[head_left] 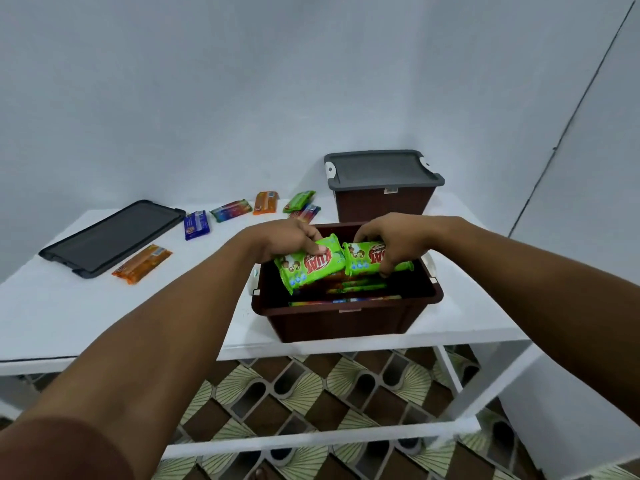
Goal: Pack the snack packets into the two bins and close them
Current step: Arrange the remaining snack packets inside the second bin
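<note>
Two green packets, one in each grip, and both hang right over the open bin (341, 323)! The left grip (289, 237) pinches the left green packet (306, 270) at its far edge, thumb laid across the print. The right grip (389, 240) curls its fingers over the right green packet (367, 263) and holds it from above.

Both packets sit above the bin's far half, almost end to end, nearly touching over the bin's middle. Now the thing that matters: each packet's long axis runs roughly side to side across the bin. The left one is tilted, its outer end dipping close to the bin's left wall. Deeper inside the bin more packets lie flat, also running side to side. So my call is that these two go straight down in that same lie. The left one needs levelling first, or its low corner may catch the wall.

Behind the bin stands the second bin (384, 204), its grey lid (381, 168) on. Left of the open bin, on the surface (69, 306), lie the loose lid (110, 237) and an orange packet (142, 265). Behind and to the left of the bin wait a blue packet (196, 225), a striped packet (230, 209), a second orange packet (266, 202) and a far green packet (299, 200). Those all lie nearer the left grip, I reckon.
</note>
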